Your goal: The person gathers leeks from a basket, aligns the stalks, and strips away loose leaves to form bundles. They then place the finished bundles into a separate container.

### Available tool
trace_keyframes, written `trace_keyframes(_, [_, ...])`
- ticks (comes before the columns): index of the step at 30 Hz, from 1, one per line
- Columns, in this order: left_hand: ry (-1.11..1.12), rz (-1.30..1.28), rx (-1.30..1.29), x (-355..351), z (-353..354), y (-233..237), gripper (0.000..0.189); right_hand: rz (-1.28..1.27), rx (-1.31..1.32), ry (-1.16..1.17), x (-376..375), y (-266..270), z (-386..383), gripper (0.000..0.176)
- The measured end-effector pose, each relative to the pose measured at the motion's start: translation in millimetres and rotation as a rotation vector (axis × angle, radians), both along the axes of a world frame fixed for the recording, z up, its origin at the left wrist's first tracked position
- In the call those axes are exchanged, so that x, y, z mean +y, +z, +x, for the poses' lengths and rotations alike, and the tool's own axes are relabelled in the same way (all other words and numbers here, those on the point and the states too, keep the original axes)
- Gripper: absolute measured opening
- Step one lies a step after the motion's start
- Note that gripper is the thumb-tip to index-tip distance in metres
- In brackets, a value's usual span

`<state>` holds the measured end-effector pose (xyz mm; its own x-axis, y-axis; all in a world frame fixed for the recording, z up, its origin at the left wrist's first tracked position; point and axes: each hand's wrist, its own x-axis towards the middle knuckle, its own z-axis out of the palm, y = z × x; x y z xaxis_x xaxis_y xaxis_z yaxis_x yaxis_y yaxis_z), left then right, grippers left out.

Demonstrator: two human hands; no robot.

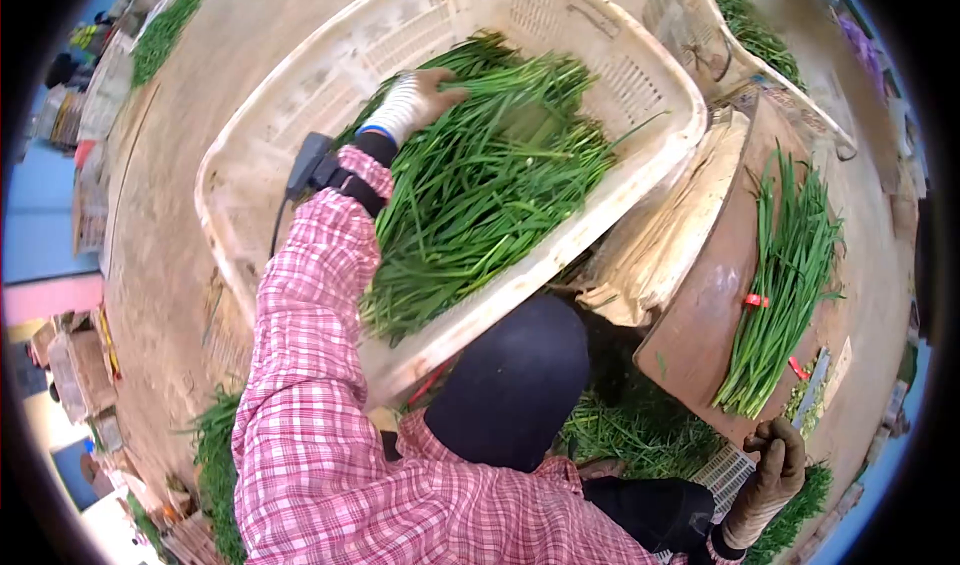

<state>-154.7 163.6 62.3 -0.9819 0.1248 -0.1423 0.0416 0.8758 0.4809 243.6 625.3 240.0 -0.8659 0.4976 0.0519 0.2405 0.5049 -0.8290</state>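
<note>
Under a white glove, my left hand (425, 103) lies on the loose garlic chives (500, 185) heaped in a large white plastic crate (630, 210). Its thumb and fingers are apart; what its fingertips touch is partly hidden by leaves. My right hand (770, 473), in a brownish soiled glove, is held low at the right with fingers loosely bent and nothing visible in it. Just above it is the edge of a brown board (690, 335). On that board lie a chive bundle (780, 295) bound with red tape (756, 300) and a knife (815, 390).
A second crate (690, 15) holding greens stands at the upper right. Stacked tan sheets (665, 235) sit between the crate and the board. My bent knee (520, 380) is against the near crate side. More greens (640, 435) lie on the floor below.
</note>
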Motion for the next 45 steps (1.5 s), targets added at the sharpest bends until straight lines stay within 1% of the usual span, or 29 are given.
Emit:
trace_keyframes(2, [-0.084, 0.063, 0.08, 45, -24, -7, 0.079, 0.008, 0.001, 0.028, -8, 5, -5, 0.03])
trace_keyframes(4, [-0.185, -0.11, 0.101, 87, -45, -5, 0.093, 0.019, -0.003, 0.064, -12, 8, -7, 0.03])
trace_keyframes(6, [-0.178, -0.291, 0.149, 115, -65, -21, 0.109, 0.033, -0.05, 0.048, -11, 7, -1, 0.031])
trace_keyframes(8, [-0.185, -0.15, -0.009, 123, -90, -44, 0.113, 0.021, -0.106, -0.019, -7, 5, 8, 0.032])
trace_keyframes(10, [-0.181, 0.203, 0.01, 116, -103, -83, 0.108, 0.029, -0.138, -0.188, -6, 4, 15, 0.033])
trace_keyframes(11, [-0.214, 0.198, 0.064, 109, -103, -83, 0.104, 0.093, -0.181, -0.173, 0, 6, 22, 0.032])
trace_keyframes(12, [-0.242, 0.179, 0.101, 93, -92, -76, 0.1, 0.092, -0.217, -0.246, -20, 21, 16, 0.039])
trace_keyframes(14, [-0.192, 0.111, 0.17, 31, -50, -53, 0.098, 0.073, -0.093, -0.213, -13, 15, 30, 0.04])
trace_keyframes(15, [-0.188, -0.007, -0.028, -28, -36, -66, 0.1, 0.038, -0.047, -0.198, -14, 14, 31, 0.039])
trace_keyframes(17, [-0.156, -0.423, -0.449, -84, 11, -40, 0.105, 0.058, -0.07, -0.31, -14, 5, 29, 0.038])
trace_keyframes(18, [-0.125, -0.72, -0.689, -84, 59, -1, 0.107, 0.09, -0.101, -0.332, -7, 2, 32, 0.037])
trace_keyframes(19, [-0.11, -0.723, -0.837, -97, 92, 1, 0.111, 0.075, -0.107, -0.312, -7, -2, 27, 0.037])
trace_keyframes(20, [-0.098, -0.721, -0.977, -109, 120, -5, 0.114, -0.039, -0.052, -0.276, -11, -6, 21, 0.035])
trace_keyframes(21, [-0.064, -0.66, -0.959, -110, 146, -9, 0.119, -0.145, 0.004, -0.24, -15, -8, 16, 0.032])
trace_keyframes(22, [-0.032, -0.592, -0.939, -108, 166, -19, 0.125, -0.143, 0.006, -0.227, -20, -9, 10, 0.032])
trace_keyframes(24, [0.239, -0.474, -0.848, -110, 192, -68, 0.132, -0.141, 0.064, -0.082, -31, -10, 1, 0.028])
trace_keyframes(25, [0.275, -0.51, -0.834, -103, 192, -75, 0.134, -0.134, 0.071, -0.074, -33, -8, 1, 0.028])
trace_keyframes(26, [0.301, -0.436, -0.811, -114, 187, -86, 0.124, -0.13, 0.081, -0.043, -33, -6, 2, 0.027])
trace_keyframes(28, [0.209, -0.365, -0.939, -135, 163, -73, 0.105, -0.13, 0.086, 0.011, -35, -1, 9, 0.025])
trace_keyframes(30, [0.157, -0.406, -0.716, -166, 156, -79, 0.091, -0.145, 0.071, -0.036, -30, 1, 18, 0.026])
trace_keyframes(32, [0.132, -0.301, -0.666, -181, 156, -67, 0.091, -0.11, 0.075, -0.029, -26, -2, 26, 0.028])
trace_keyframes(35, [0.1, -0.41, -0.63, -165, 155, -56, 0.089, -0.033, -0.061, -0.129, -26, -18, 34, 0.032])
trace_keyframes(37, [0.194, -0.429, -0.637, -145, 157, -39, 0.09, -0.058, -0.069, -0.085, -17, -26, 43, 0.032])
trace_keyframes(38, [0.193, -0.428, -0.638, -151, 164, -49, 0.09, -0.079, -0.084, -0.045, -13, -27, 48, 0.032])
trace_keyframes(40, [0.221, -0.219, -0.474, -159, 186, -65, 0.1, -0.076, -0.101, -0.067, -19, -27, 45, 0.032])
trace_keyframes(41, [0.256, -0.449, -0.561, -149, 186, -67, 0.122, -0.077, -0.108, -0.086, -21, -28, 42, 0.033])
trace_keyframes(42, [0.379, -0.557, -0.636, -142, 190, -74, 0.139, -0.076, -0.103, -0.083, -19, -29, 42, 0.033])
trace_keyframes(44, [0.413, -0.381, -0.739, -136, 200, -77, 0.143, -0.11, -0.118, -0.039, -16, -30, 44, 0.033])
trace_keyframes(45, [0.406, -0.357, -0.709, -133, 210, -85, 0.143, -0.111, -0.117, -0.041, -18, -30, 42, 0.033])
